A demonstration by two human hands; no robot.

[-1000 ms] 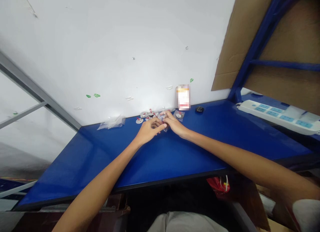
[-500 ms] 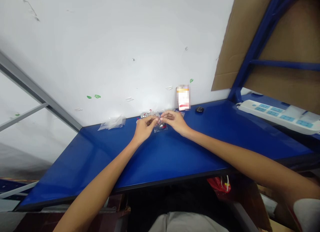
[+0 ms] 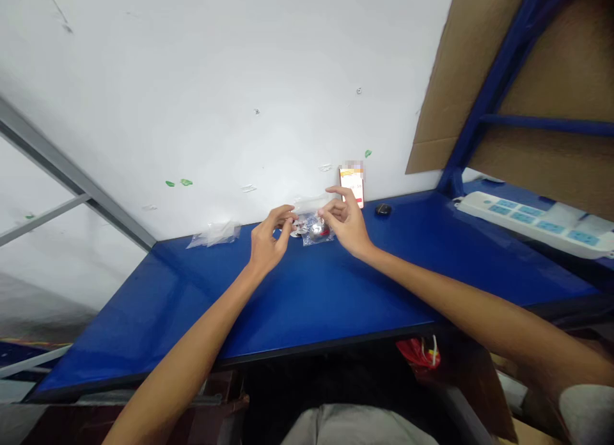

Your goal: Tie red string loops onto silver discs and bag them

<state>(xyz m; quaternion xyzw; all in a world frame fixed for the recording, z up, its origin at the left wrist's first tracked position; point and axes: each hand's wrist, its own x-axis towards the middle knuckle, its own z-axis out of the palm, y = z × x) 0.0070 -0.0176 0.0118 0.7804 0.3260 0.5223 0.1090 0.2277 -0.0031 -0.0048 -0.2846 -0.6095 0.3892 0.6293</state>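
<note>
A small clear plastic bag with a shiny round silver piece and something red inside is between my hands, over the back of the blue table. My right hand pinches the bag's upper right part between thumb and curled fingers, while its index finger sticks out. At the bag's left side is my left hand, fingers bent and the thumb apart from them; no firm hold shows. Small round pale and silver pieces lie behind the left fingertips, partly hidden.
Flat clear bags lie at the back left against the white wall. A lit phone leans on the wall behind my right hand. Right of it sits a small black object. A white power strip is at the far right.
My hands have moved apart, the left one leftward and the right one slightly right and up. The bag has shifted a little right, and more of its clear upper part shows.
</note>
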